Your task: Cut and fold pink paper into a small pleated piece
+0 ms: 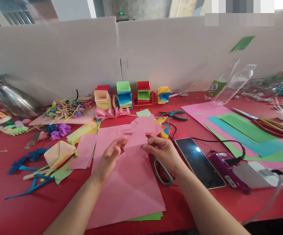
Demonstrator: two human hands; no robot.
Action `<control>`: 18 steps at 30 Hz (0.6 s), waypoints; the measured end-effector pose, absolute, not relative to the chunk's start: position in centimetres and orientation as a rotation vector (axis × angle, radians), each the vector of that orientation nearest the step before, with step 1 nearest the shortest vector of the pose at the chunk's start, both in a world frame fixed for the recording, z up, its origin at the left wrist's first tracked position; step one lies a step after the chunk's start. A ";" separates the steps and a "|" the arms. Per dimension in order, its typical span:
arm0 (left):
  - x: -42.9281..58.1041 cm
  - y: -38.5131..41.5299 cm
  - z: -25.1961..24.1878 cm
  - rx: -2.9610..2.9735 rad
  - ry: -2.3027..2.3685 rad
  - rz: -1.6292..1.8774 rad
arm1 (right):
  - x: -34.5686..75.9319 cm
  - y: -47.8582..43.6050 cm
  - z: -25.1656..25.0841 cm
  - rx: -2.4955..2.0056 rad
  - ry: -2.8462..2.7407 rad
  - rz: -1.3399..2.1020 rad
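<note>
- My right hand [164, 151], over the far right part of the large pink sheet [129, 195], pinches the right edge of the small pink piece [135, 145] between thumb and fingers.
- My left hand [112, 158], over that sheet's left side, is loosely curled, thumb apart from the index finger; I can't tell whether a fingertip brushes the piece.
- So the piece lies between my hands above the large sheet's far half, leftward of my right hand and rightward of my left; the right is nearer, being on it.
- Pink sits on pink there, so I can't make out the piece's outline, folds or long axis, nor where it parts from the pink scraps [147, 124] at the large sheet's far edge.
- Just right of the large sheet, the scissors [163, 173] show green handles; I can't see their blades.
- Past that sheet's far right corner, a yellow-and-blue tool [165, 130] is partly covered, its kind unclear.
- Under its near edge a green sheet [148, 216] peeks out on the bench [33, 215], mostly hidden.
</note>
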State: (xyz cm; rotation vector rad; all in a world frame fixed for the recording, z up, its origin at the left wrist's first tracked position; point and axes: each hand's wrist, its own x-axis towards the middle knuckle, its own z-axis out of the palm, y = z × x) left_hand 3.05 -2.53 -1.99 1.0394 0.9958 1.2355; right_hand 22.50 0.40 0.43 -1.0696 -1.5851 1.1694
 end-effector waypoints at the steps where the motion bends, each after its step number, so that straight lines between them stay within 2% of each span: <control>1: 3.2 -2.5 -1.9 1.051 0.953 1.196 | 22.5 0.4 0.3 -1.072 -1.525 1.263; 6: 3.7 -2.6 -1.4 1.033 0.937 1.122 | 21.8 0.2 0.0 -1.005 -1.392 1.470; 18: 3.7 -2.7 -1.2 1.163 0.926 1.052 | 21.3 -0.1 -0.3 -1.027 -1.610 1.403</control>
